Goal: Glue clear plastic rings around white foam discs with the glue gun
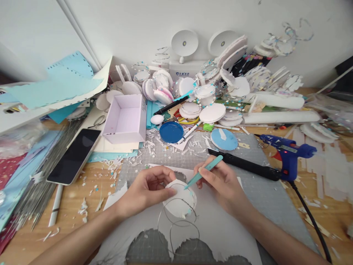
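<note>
- Position: the white round disc, apparently foam (179, 207), is held over the white cut-out sheet (228, 228), in front of the person.
- Left hand (154, 186): fingers pinch the disc's far-left edge, thumb on its upper face.
- Right hand (217, 180): fingers close around the teal slender tweezers (206, 170); the tips meet the disc near its rim.
- Risk, denting: excess pressure at the tweezer tips could mark or pierce the disc, which is probably soft.
- Risk, snagging: the thin looped silver wire (199, 235) crosses in front of the disc; a sleeveless wrist or the tweezers could catch it and twist the disc.
- Risk, slipping: one-edge support may let the disc tilt when pressed.
- Risk, burns: the blue glue gun with black cable (287, 154) shows a red light and may be hot; a wide rightward reach could touch it.
- Count, at work: two hands, one held disc, one pair of tweezers, at least two wire loops.
- Count, around: one glue gun, one black phone (74, 156), one lilac open box (124, 137), one dark blue round lid (171, 132).
- Count, rear: two white round lamp heads (184, 43); the piled discs overlap, number uncertain.
</note>
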